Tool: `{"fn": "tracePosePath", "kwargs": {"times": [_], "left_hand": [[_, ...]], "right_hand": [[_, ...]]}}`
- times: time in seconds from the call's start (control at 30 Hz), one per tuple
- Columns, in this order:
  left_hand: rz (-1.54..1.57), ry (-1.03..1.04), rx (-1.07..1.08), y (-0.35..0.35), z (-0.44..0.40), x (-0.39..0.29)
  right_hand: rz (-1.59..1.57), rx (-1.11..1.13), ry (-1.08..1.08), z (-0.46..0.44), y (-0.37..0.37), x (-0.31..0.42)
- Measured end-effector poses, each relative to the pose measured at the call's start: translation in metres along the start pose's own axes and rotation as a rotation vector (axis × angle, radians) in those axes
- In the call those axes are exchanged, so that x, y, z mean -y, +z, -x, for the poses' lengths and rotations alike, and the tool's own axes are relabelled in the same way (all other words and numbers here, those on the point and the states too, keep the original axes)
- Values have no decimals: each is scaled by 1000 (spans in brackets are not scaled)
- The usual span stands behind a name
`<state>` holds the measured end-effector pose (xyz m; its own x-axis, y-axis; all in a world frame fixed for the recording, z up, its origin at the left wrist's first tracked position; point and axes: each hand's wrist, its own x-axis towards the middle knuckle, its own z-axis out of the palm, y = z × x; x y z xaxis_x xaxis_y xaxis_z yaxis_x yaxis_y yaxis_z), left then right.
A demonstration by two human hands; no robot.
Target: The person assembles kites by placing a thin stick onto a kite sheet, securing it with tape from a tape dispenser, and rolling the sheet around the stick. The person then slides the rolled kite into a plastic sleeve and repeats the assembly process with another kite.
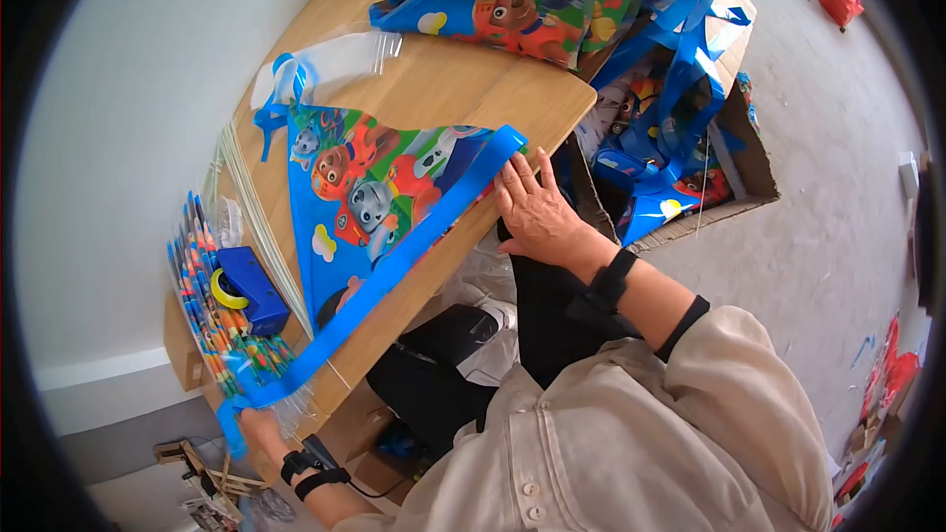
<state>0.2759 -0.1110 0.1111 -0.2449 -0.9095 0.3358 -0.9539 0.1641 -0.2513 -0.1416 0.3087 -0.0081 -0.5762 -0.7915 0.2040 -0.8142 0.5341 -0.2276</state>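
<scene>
A triangular kite printed with cartoon dogs lies on the wooden table, a long blue ribbon running along its near edge. My right hand rests flat with fingers apart on the kite's right corner, at the table edge. Down at the lower left, my left hand is closed around the ribbon's other end; its fingertips are partly hidden. Close above that hand are a bundle of colourful printed sticks and a blue tape dispenser with a yellow roll.
More printed kites are piled at the back of the table. Thin white rods lie along the left side, near a clear plastic bag. A cardboard box of kites stands on the floor to the right.
</scene>
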Motion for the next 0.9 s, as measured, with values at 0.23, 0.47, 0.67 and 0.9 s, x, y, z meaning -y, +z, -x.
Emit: {"fn": "tracePosePath", "kwargs": {"times": [0.23,0.47,0.67,0.9], "left_hand": [[771,561,341,-101,51,-280],[995,1154,391,-54,147,-479],[1076,1166,725,-71,144,-457],[1273,538,1335,-60,125,-413]], "right_hand": [[-5,28,2,-3,-1,2],[5,45,23,-2,-5,2],[13,61,16,-2,-2,1],[27,40,39,-2,-3,5]]}}
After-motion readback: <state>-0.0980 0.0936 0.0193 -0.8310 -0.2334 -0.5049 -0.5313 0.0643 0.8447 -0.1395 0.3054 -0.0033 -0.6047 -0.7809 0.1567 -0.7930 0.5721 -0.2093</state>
